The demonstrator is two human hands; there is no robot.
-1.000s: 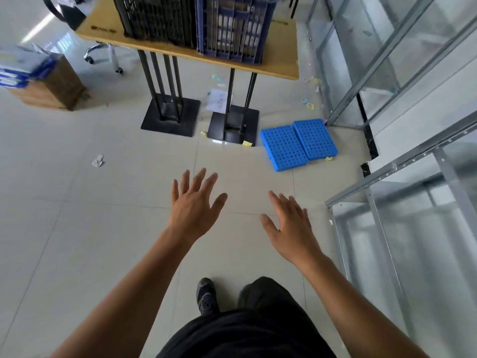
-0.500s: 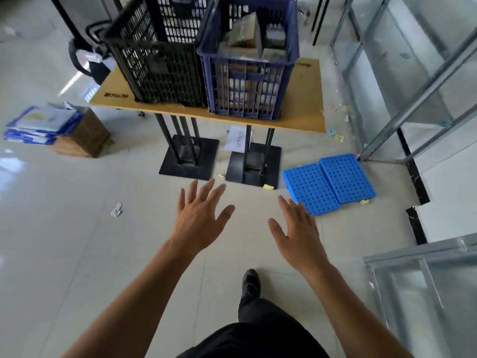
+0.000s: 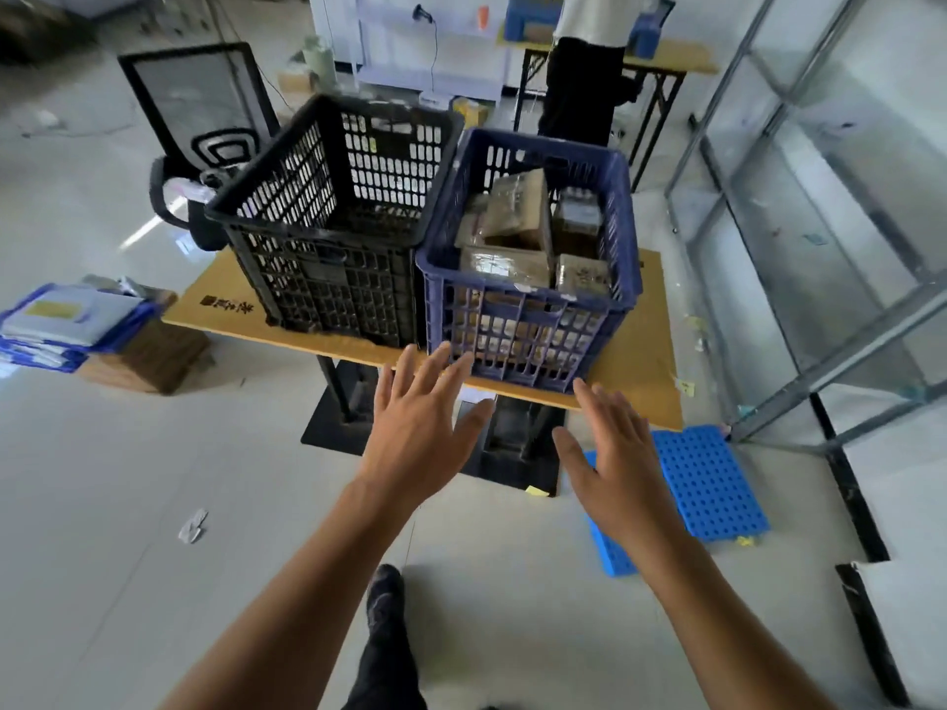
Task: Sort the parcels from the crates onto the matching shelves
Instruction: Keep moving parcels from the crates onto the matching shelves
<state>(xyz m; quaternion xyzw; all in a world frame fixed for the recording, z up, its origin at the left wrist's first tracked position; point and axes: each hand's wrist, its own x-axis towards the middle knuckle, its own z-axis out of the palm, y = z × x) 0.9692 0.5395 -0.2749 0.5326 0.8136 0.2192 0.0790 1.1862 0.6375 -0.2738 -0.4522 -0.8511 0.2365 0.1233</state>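
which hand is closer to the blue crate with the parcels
Left. The left hand has its fingertips up at the blue crate's near lower corner; the right hand is open, lower, below the table edge.

Non-task items on and around the work area.
A tan wooden tabletop [image 3: 635,361] stands on black metal base plates [image 3: 328,433]. Two blue perforated plastic panels [image 3: 709,484] lie flat on the pale tiled floor [image 3: 128,479], side by side. A black mesh-backed office chair [image 3: 197,110] stands behind the table. Stacked blue folders [image 3: 61,320] rest on a brown cardboard box [image 3: 153,358]. A crumpled paper scrap [image 3: 193,525] lies apart.
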